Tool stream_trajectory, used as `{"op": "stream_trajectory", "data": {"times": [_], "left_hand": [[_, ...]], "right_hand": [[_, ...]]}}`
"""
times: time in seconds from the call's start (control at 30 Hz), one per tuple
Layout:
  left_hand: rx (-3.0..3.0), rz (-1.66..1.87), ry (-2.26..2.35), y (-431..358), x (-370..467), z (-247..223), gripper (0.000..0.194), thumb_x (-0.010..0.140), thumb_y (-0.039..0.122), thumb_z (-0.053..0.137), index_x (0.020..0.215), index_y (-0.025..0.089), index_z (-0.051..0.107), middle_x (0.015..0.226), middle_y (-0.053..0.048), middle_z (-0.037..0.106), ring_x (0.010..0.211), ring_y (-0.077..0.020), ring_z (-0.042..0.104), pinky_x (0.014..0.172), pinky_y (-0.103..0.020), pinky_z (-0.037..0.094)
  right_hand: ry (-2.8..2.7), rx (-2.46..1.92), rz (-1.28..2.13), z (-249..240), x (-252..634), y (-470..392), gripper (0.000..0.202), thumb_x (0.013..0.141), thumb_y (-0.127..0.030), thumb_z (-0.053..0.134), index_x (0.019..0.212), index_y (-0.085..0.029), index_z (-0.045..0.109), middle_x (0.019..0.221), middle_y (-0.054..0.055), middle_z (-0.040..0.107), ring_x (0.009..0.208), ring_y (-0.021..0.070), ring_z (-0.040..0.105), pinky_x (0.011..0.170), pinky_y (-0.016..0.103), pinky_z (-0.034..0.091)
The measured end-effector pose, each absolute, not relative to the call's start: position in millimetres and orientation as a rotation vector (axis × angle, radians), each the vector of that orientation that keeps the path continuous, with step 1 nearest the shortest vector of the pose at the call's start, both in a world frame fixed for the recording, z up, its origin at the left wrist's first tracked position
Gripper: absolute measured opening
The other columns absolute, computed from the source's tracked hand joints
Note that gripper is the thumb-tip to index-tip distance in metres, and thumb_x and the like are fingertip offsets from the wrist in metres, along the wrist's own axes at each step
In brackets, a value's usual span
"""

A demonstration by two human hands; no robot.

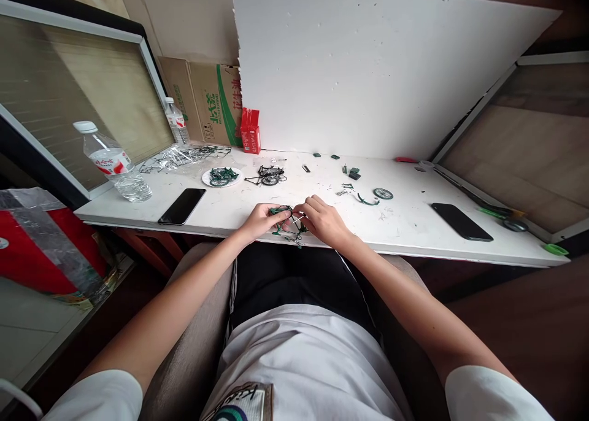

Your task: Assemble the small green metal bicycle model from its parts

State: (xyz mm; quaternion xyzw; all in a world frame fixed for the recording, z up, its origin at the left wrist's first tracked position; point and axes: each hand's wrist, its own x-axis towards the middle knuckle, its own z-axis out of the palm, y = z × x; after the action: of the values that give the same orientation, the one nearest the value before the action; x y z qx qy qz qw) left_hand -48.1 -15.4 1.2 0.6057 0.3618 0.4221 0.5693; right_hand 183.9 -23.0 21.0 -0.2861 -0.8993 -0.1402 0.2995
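Observation:
Close to the table's front edge, my left hand (263, 221) pinches a small green model bicycle frame (302, 228) between thumb and fingers. My right hand (324, 220) is closed at the frame's right side, its fingertips meeting near a thin pale piece. What exactly those fingers grip is too small to make out. Loose green bicycle parts and a small spoked wheel (383, 193) lie beyond my right hand. Farther off to the left are a black model bicycle (270, 175) and a white plate (205, 179) with a green model bicycle on it.
A phone (181, 206) lies at the left and another phone (461, 221) at the right. Water bottles (120, 169), a carton (202, 102) and a red box (251, 130) stand at the back left. A white board (386, 71) rises behind the table (427, 231).

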Motion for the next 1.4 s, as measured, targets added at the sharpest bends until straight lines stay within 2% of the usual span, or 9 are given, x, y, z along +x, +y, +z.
{"op": "stream_trajectory", "data": {"times": [0.2,0.5,0.7,0.9,1.03,1.17,1.4], "left_hand": [[1.418,0.981,0.876,-16.2,-48.3,1.1,0.053,0.077,0.060,0.086,0.099,0.013,0.077,0.081,-0.007,0.077,0.068,-0.0178,0.070,0.056,-0.024,0.043],[1.464,0.980,0.856,-18.6,-48.3,1.2,0.050,0.079,0.061,0.083,0.092,0.013,0.075,0.083,-0.008,0.076,0.070,-0.0167,0.069,0.055,-0.022,0.042],[1.477,0.983,0.837,-15.9,-50.0,-4.5,0.050,0.081,0.060,0.082,0.097,0.013,0.077,0.084,-0.008,0.077,0.069,-0.0169,0.068,0.054,-0.023,0.042],[1.471,0.987,0.826,-13.8,-50.0,-6.2,0.052,0.080,0.061,0.083,0.097,0.012,0.077,0.082,-0.008,0.077,0.067,-0.0169,0.067,0.054,-0.024,0.042],[1.475,0.986,0.824,-13.6,-49.2,-5.9,0.051,0.081,0.061,0.083,0.099,0.013,0.076,0.084,-0.008,0.077,0.070,-0.0179,0.070,0.055,-0.024,0.042],[1.469,0.985,0.841,-13.7,-47.8,-5.3,0.052,0.080,0.061,0.083,0.098,0.013,0.076,0.085,-0.009,0.077,0.072,-0.0186,0.072,0.056,-0.023,0.042],[1.466,0.974,0.863,-14.8,-44.9,1.8,0.048,0.081,0.059,0.082,0.095,0.013,0.078,0.084,-0.009,0.078,0.071,-0.0174,0.072,0.058,-0.023,0.044]], "right_hand": [[-2.411,-0.796,-0.392,22.0,183.1,-24.8,0.020,0.104,-0.008,0.049,0.114,-0.019,0.062,0.098,0.009,0.065,0.093,0.0239,0.057,0.066,0.032,0.043],[-2.409,-0.799,-0.433,20.9,180.4,-27.0,0.020,0.106,-0.010,0.048,0.114,-0.019,0.064,0.096,0.008,0.065,0.091,0.0229,0.056,0.065,0.032,0.041],[-2.408,-0.816,-0.418,23.7,178.0,-31.3,0.020,0.108,-0.013,0.048,0.114,-0.019,0.066,0.096,0.009,0.067,0.092,0.0226,0.058,0.065,0.033,0.041],[-2.407,-0.809,-0.367,23.6,177.9,-31.0,0.022,0.105,-0.009,0.049,0.113,-0.019,0.067,0.096,0.009,0.067,0.092,0.0229,0.058,0.067,0.033,0.042],[-2.371,-0.812,-0.247,22.0,177.3,-28.8,0.020,0.104,-0.011,0.053,0.112,-0.019,0.069,0.095,0.008,0.068,0.093,0.0231,0.059,0.068,0.032,0.043],[-2.298,-0.867,-0.057,23.3,175.1,-27.6,0.014,0.105,-0.021,0.059,0.108,-0.019,0.073,0.090,0.008,0.067,0.089,0.0226,0.061,0.071,0.032,0.044],[-2.175,-0.915,0.361,33.3,174.8,-24.8,0.021,0.101,-0.031,0.062,0.104,-0.018,0.078,0.093,0.008,0.074,0.078,0.0188,0.062,0.074,0.032,0.047]]}}
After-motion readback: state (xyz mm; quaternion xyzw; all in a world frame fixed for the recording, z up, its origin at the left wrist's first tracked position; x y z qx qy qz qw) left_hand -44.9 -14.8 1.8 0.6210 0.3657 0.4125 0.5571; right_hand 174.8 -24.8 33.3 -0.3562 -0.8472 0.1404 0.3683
